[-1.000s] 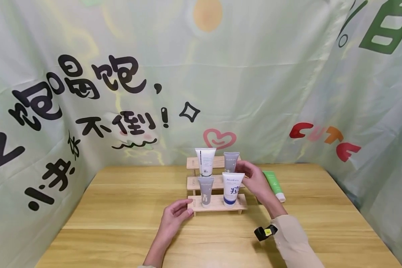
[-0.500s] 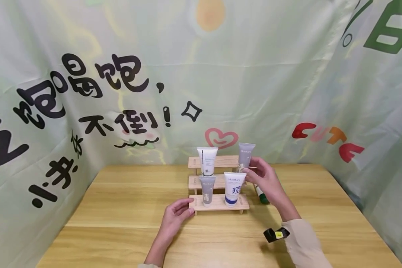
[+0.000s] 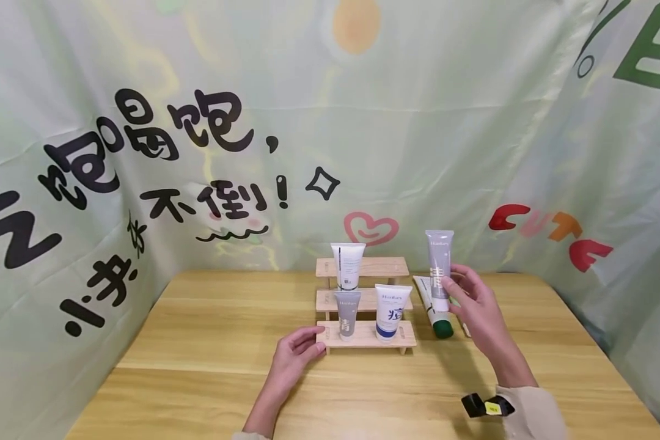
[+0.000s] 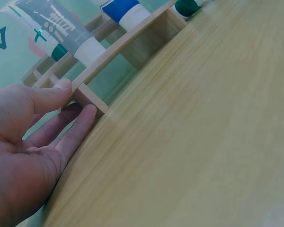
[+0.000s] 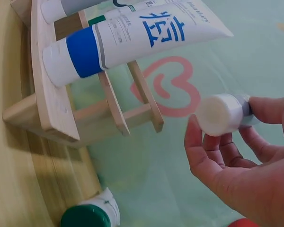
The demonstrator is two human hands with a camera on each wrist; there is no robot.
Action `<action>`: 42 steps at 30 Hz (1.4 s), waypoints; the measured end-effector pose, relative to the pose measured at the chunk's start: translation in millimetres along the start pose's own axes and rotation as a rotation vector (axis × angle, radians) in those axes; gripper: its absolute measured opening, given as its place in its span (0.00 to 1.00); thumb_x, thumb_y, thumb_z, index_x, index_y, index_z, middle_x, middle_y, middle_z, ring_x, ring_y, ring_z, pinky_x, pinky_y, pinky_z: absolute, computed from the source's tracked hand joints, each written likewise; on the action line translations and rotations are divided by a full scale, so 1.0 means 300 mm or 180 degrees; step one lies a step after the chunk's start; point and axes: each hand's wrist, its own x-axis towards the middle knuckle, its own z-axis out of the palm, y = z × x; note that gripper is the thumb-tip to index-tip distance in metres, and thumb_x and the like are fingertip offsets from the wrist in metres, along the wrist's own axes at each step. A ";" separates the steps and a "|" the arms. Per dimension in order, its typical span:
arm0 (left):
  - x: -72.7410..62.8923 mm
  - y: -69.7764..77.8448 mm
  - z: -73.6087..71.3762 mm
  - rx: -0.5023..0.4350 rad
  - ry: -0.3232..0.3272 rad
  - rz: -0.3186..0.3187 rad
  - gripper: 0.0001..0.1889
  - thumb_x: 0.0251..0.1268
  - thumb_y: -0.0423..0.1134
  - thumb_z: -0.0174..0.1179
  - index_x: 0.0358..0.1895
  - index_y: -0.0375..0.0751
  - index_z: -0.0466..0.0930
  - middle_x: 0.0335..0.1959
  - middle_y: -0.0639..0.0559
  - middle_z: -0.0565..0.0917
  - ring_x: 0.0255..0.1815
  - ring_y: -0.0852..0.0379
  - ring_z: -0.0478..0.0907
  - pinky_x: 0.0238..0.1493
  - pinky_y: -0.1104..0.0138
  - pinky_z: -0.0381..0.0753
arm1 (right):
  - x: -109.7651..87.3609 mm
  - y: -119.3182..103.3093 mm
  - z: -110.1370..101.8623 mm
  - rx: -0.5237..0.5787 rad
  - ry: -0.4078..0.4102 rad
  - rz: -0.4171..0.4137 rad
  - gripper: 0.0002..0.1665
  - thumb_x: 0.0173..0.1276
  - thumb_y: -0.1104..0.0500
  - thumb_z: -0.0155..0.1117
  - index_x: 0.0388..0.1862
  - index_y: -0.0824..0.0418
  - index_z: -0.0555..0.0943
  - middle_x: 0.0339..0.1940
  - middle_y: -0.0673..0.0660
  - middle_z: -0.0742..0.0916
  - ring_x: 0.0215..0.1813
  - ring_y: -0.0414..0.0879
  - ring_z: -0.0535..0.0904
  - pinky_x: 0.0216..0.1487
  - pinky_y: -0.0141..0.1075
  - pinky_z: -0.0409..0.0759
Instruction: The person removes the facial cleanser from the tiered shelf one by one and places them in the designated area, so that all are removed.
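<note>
My right hand (image 3: 475, 299) pinches a grey squeeze tube (image 3: 440, 263), held upright, white cap down, to the right of a three-step wooden display stand (image 3: 365, 336). In the right wrist view that tube's white cap (image 5: 217, 115) faces the camera between thumb and fingers. My left hand (image 3: 297, 357) grips the front left corner of the stand, thumb at the lowest shelf and fingertips (image 4: 89, 112) against its leg. On the lowest step stand another grey tube (image 3: 348, 315) and a white tube with a blue band (image 3: 392, 311). A white tube (image 3: 348, 266) stands on the step behind.
Right of the stand, a white tube with a green cap (image 3: 442, 329) lies on the wooden table (image 3: 209, 379). Another tube lies beside it, mostly hidden by my right hand. A printed cloth (image 3: 445, 122) hangs close behind the table.
The right hand has lifted the grey tube off the stand and carried it to the right. The left hand stays at the stand's corner. The view has shifted slightly.
</note>
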 end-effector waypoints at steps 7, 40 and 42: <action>0.002 0.006 0.004 0.0026 0.0033 0.0003 0.19 0.64 0.27 0.69 0.58 0.29 0.82 0.63 0.33 0.78 0.59 0.40 0.80 0.55 0.64 0.88 | -0.013 0.020 -0.055 0.0514 0.0207 0.0031 0.28 0.80 0.52 0.60 0.73 0.57 0.69 0.52 0.46 0.83 0.52 0.39 0.79 0.42 0.29 0.88; 0.003 0.005 0.003 0.0088 0.0035 -0.0051 0.17 0.65 0.28 0.69 0.57 0.30 0.83 0.63 0.35 0.79 0.60 0.41 0.79 0.56 0.65 0.88 | -0.035 0.228 -0.294 -0.0667 0.0893 0.0295 0.28 0.75 0.55 0.67 0.68 0.67 0.76 0.37 0.39 0.85 0.39 0.30 0.79 0.34 0.24 0.85; 0.002 0.006 0.002 0.0072 0.0024 -0.0051 0.17 0.65 0.28 0.68 0.57 0.30 0.83 0.64 0.34 0.79 0.60 0.41 0.80 0.56 0.65 0.88 | -0.036 0.243 -0.298 -0.0782 0.0911 0.0340 0.30 0.75 0.53 0.66 0.68 0.70 0.75 0.36 0.40 0.84 0.38 0.31 0.79 0.34 0.25 0.85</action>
